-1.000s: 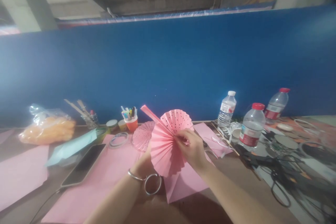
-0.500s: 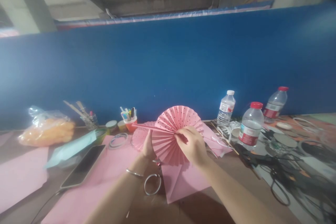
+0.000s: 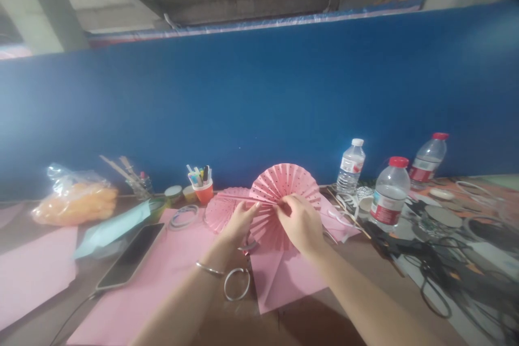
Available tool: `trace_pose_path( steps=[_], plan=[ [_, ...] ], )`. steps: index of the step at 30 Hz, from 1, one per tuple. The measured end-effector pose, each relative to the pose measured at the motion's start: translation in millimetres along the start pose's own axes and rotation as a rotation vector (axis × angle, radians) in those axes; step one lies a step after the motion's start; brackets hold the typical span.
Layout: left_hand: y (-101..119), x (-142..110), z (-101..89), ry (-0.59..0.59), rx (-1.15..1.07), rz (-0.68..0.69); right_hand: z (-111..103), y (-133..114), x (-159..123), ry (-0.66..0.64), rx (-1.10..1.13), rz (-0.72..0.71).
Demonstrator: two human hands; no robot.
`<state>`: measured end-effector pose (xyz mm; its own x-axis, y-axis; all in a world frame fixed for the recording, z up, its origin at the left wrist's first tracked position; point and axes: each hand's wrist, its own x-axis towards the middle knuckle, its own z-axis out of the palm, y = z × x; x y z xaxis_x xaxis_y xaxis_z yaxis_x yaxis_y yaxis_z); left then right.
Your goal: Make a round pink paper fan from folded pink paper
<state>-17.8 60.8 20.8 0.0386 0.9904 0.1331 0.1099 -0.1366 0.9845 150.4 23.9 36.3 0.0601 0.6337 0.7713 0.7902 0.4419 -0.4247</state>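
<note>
A round pleated pink paper fan (image 3: 286,181) with dark dots on its upper half is held up between my hands. My right hand (image 3: 302,224) pinches it near its centre with thumb and fingertips. At the fan's left side, my left hand (image 3: 239,224) grips it by the long narrow pink strip that sticks out leftward. Its lower edge hangs over a folded pink sheet (image 3: 284,281). Behind my left hand, a second dotted pleated fan (image 3: 219,208) is partly hidden. A silver bangle circles my left wrist, and a thin ring (image 3: 237,284) lies nearby on the table.
To the left lie a phone (image 3: 132,257), pink paper (image 3: 170,275), tape rolls (image 3: 184,217) and a bag of orange material (image 3: 77,203). An orange cup of pens (image 3: 203,192) stands behind. Bottles (image 3: 390,194) and tangled cables (image 3: 441,270) crowd the right. A blue partition (image 3: 259,97) closes the back.
The fan has turned so its strip swings from pointing up-left to nearly level. My left hand has come from behind it to its left side, thumb near the centre. My right hand keeps its pinch.
</note>
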Motion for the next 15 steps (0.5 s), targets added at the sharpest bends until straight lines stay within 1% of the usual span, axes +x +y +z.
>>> trace_pose_path(
  steps=[2,4,6,8,10,12,14,15],
  plan=[
    [7.0,1.1,5.7,0.017,0.038,0.014,-1.4,2.2,2.5,-0.031,0.012,-0.010],
    [15.4,0.6,8.9,-0.001,0.063,0.046,-4.6,5.2,7.0,-0.046,0.035,-0.030],
    [23.8,-1.6,8.2,-0.067,0.099,0.060,-10.1,8.0,13.1,-0.016,0.050,-0.064],
    [31.8,-4.9,4.5,-0.126,0.164,0.043,-17.6,10.0,19.8,0.027,0.050,-0.098],
    [39.8,-8.6,-0.2,-0.187,0.243,0.010,-26.2,10.9,25.6,0.006,0.063,-0.127],
    [48.6,-12.4,-4.5,-0.265,0.317,0.003,-34.7,10.6,29.6,-0.096,0.116,-0.140],
    [58.0,-15.4,-7.8,-0.350,0.388,0.036,-41.8,9.5,32.0,-0.267,0.204,-0.114],
    [62.5,-16.4,-9.3,-0.372,0.429,0.058,-44.5,8.8,32.8,-0.361,0.250,-0.080]
  ],
)
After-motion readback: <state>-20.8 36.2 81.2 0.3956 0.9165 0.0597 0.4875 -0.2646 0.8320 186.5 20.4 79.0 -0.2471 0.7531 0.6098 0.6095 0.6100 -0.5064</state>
